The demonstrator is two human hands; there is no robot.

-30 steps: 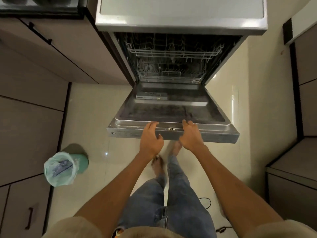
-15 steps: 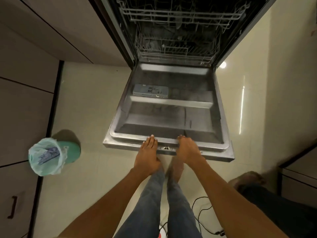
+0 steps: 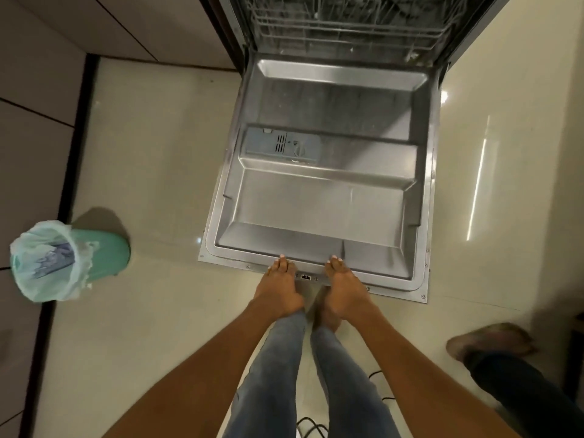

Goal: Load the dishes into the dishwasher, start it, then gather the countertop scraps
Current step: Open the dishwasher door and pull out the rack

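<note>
Pale kitchen floor [image 3: 151, 153]; both hands, left [image 3: 278, 287] and right [image 3: 343, 287], fingers straight, rest on the lowered dishwasher door [image 3: 316, 203]; racks [image 3: 347, 30] look empty, loading not begun.

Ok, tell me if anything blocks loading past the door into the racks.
Nothing visible does. Both hands, left and right, rest on the front edge of the lowered dishwasher door, whose inner face is bare up to the wire racks.

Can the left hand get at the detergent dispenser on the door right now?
Probably yes: the left hand rests on the door edge, and nothing lies between it and the dispenser.
</note>
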